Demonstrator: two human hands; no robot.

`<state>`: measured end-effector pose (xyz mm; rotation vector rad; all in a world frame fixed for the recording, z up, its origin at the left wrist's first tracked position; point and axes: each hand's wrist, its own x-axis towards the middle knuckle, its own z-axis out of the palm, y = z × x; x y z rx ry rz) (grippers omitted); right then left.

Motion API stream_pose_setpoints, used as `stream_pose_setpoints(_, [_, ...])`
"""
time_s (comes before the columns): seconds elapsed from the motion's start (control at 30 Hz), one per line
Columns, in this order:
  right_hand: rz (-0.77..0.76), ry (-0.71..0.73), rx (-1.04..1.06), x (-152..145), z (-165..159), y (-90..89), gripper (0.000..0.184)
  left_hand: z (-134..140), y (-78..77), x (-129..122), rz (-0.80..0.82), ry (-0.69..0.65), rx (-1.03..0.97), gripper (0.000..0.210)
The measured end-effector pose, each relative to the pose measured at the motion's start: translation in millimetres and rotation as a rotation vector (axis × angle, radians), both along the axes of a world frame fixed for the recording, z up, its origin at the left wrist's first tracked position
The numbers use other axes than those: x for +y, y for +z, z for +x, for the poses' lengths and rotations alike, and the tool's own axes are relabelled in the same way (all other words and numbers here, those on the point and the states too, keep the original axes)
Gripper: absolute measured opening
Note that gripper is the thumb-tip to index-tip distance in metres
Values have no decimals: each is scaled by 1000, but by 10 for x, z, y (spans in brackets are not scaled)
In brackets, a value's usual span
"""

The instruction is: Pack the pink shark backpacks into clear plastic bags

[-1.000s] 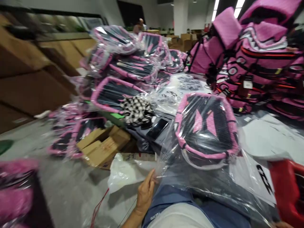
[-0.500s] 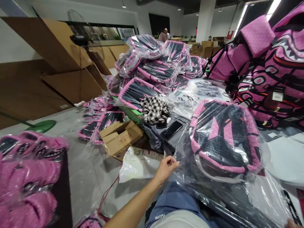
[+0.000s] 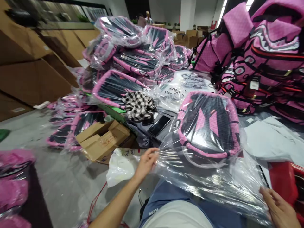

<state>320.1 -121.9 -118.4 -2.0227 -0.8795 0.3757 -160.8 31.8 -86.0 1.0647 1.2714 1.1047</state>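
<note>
A pink and black backpack point(image 3: 209, 126) lies on the table in front of me inside a clear plastic bag point(image 3: 204, 177). My left hand point(image 3: 147, 161) pinches the bag's left edge, and creases in the film run out from those fingers. At the lower right, my right hand point(image 3: 277, 205) grips the opposite corner of the same bag. Between both hands the film is stretched across, just above my lap. The backpack's padded back, with two pale pink panels, faces up beneath the plastic.
Bagged backpacks point(image 3: 137, 60) are heaped at the back left; unbagged pink backpacks point(image 3: 263, 63) stand at the right. A phone point(image 3: 159, 125) and a checkered cloth point(image 3: 139, 106) lie left of the bag. An open carton point(image 3: 106, 142), white sheets point(image 3: 273, 139) and a red container point(image 3: 282, 180) are nearby.
My right hand has come into view from the lower right corner, holding the bag. The film is now pulled taut between my hands. The whole view has shifted rightward.
</note>
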Motion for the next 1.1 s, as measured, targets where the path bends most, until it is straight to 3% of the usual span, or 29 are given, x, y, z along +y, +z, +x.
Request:
stream_pose_setpoints(0.1, [-40, -4, 314, -18, -120, 91, 57, -105, 29, 56, -82, -43, -81, 70])
stream_pose_setpoints(0.17, [-16, -15, 268, -100, -174, 59, 65, -221, 8, 117, -87, -106, -17, 71])
stream_pose_setpoints(0.2, [4, -16, 170, -162, -198, 19, 68, -292, -21, 148, -16, -118, 86, 69])
stream_pose_setpoints(0.27, [82, -10, -140, -308, -249, -87, 68, -454, -110, 202, 292, -101, 428, 60])
stream_pose_setpoints(0.37, [257, 8, -684, -492, -325, -215, 50, -694, -255, 228, 867, -142, 950, 27])
stream_pose_setpoints(0.43, [363, 79, -864, -554, -355, -214, 31, -802, -309, 206, 1127, -309, 1079, 24])
stream_pose_setpoints(0.5, [419, 216, -798, -566, -360, -135, 19, -841, -307, 174, 1209, -507, 1062, 36])
stream_pose_setpoints(0.6, [361, 307, -441, -510, -349, 44, 26, -775, -221, 151, 1083, -604, 915, 34])
stream_pose_setpoints(0.67, [342, 233, -239, -422, -376, 133, 32, -674, -141, 151, 910, -494, 774, 32])
stream_pose_setpoints(0.73, [423, 124, -90, -285, -453, 179, 36, -546, -60, 149, 733, -314, 632, 36])
stream_pose_setpoints(0.83, [578, -104, -32, -7, -611, 221, 42, -321, 54, 155, 559, -78, 480, 48])
stream_pose_setpoints(0.93, [575, -301, -81, 289, -701, 299, 51, -95, 156, 255, 460, 82, 407, 55])
stream_pose_setpoints(1.0, [522, -310, -20, 448, -701, 360, 61, 22, 206, 397, 397, 88, 389, 56])
stream_pose_setpoints(1.1, [422, -287, 60, 572, -670, 421, 74, 138, 264, 619, 265, -20, 428, 58])
